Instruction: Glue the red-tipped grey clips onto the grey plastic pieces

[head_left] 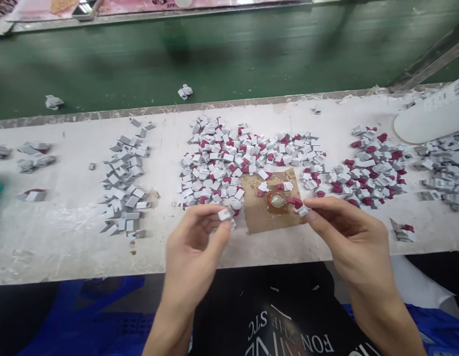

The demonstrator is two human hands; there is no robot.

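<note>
left hand (196,247): fingers pinching small white block (225,214), just left of cardboard piece (256,217). right hand (350,242): fingers pinching red-and-white piece (300,207) over cardboard's right edge, near round amber blob (277,200). large pile of white and red parts (224,158) on table (160,247), beyond hands.

head cam up on the person's head, looks fwd and down, pretty close, sees tabletop (77,247) w/ both hands (196,252), only 1 view, none shared
</note>
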